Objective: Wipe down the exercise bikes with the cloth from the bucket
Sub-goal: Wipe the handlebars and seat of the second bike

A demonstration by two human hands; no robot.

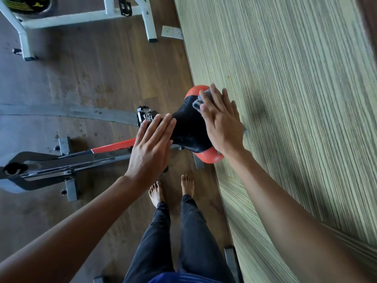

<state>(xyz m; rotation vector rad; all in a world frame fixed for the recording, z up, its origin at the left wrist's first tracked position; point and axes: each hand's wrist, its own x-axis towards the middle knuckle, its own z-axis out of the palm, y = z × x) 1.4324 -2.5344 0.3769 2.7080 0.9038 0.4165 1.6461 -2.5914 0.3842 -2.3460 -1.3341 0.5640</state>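
Note:
A black and red bike saddle sits at the centre of the head view, on a black and red exercise bike that stretches to the left. My right hand lies flat with straight fingers on a grey cloth, pressing it onto the wide rear part of the saddle. Most of the cloth is hidden under that hand. My left hand rests flat, fingers straight and together, on the narrow nose of the saddle. No bucket is in view.
A second, white-framed exercise bike stands at the top left. A striped wood-pattern wall rises close on the right, with a white socket plate near the floor. My bare feet stand on the brown wooden floor below the saddle.

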